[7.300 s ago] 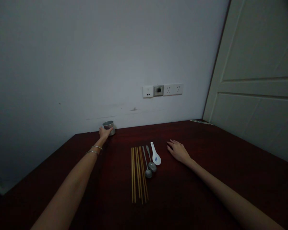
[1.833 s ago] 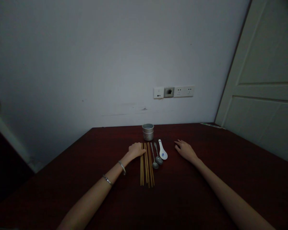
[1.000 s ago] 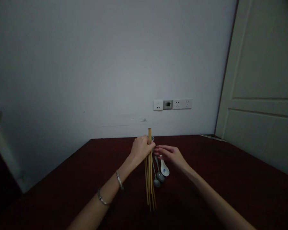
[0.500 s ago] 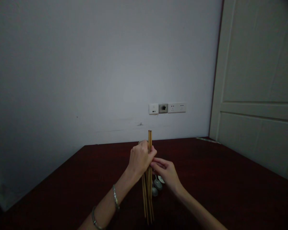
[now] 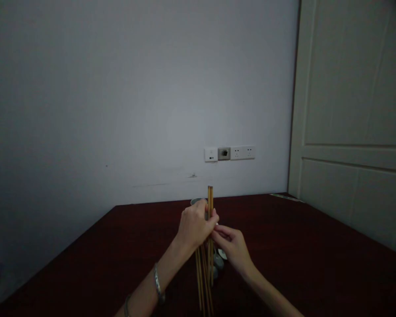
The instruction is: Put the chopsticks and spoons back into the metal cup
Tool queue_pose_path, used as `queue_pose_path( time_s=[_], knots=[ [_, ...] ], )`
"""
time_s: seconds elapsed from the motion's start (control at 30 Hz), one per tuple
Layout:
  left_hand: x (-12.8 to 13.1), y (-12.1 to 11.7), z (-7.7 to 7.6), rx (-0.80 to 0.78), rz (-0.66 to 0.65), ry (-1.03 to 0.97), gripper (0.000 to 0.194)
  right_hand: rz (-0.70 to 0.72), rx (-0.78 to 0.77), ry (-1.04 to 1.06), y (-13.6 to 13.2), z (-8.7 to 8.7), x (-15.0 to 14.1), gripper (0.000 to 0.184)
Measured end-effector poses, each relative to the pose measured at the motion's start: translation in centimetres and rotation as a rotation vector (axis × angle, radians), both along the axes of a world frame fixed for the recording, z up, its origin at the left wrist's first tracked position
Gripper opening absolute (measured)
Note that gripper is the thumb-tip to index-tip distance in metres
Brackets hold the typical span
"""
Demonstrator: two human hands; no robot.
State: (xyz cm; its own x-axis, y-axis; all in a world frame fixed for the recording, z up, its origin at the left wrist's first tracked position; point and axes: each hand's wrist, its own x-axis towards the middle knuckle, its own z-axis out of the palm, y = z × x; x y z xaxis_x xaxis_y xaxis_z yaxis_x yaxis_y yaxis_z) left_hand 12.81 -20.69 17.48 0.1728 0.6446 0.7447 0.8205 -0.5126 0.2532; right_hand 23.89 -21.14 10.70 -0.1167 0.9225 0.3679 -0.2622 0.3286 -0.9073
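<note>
Silver bracelets (image 5: 157,279) are worn on the left forearm. Left hand (image 5: 194,225): fingers curled, held chopsticks (image 5: 210,200) gripped over the middle of the tabletop (image 5: 267,246), two ends shown above the fist. Metal cup (image 5: 198,201) is set toward the far edge, mostly hidden by the left hand; rim seen. Lower chopsticks (image 5: 198,281) are laid beneath, pointed at the near edge. Metal spoons (image 5: 218,263) are half covered just right of the chopsticks; white spoon (image 5: 222,254) is mostly blocked. Right hand (image 5: 236,249): fingers bent, tips brought up beside the held chopsticks; whether anything is pinched can't be told. Thin strip (image 5: 286,197) is seen at the far right corner.
</note>
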Motion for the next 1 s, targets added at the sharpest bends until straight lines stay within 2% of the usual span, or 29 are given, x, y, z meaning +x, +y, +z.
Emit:
queue_pose_path(
  time_s=[0.13, 0.3, 0.4, 0.7, 1.0],
  knots=[
    [-0.8, 0.2, 0.6, -0.154, -0.200, -0.136, 0.019, 0.009, -0.016, 0.008, -0.3, 0.4, 0.1, 0.039],
    [-1.8, 0.7, 1.5, -0.403, -0.478, -0.415, 0.023, 0.069, -0.060, 0.030, -0.7, 0.7, 0.3, 0.039],
    [-2.3, 0.7, 2.1, -0.554, -0.591, -0.537, 0.027, 0.099, -0.071, 0.012, -0.8, 0.7, 0.3, 0.040],
    [-3.4, 0.5, 2.9, -0.657, -0.580, -0.567, 0.027, 0.180, -0.157, -0.043, -1.2, 0.9, 0.5, 0.038],
    [-3.2, 0.4, 2.8, -0.655, -0.596, -0.569, 0.024, 0.178, -0.150, -0.065, -1.0, 0.7, 0.5, 0.037]
  ],
)
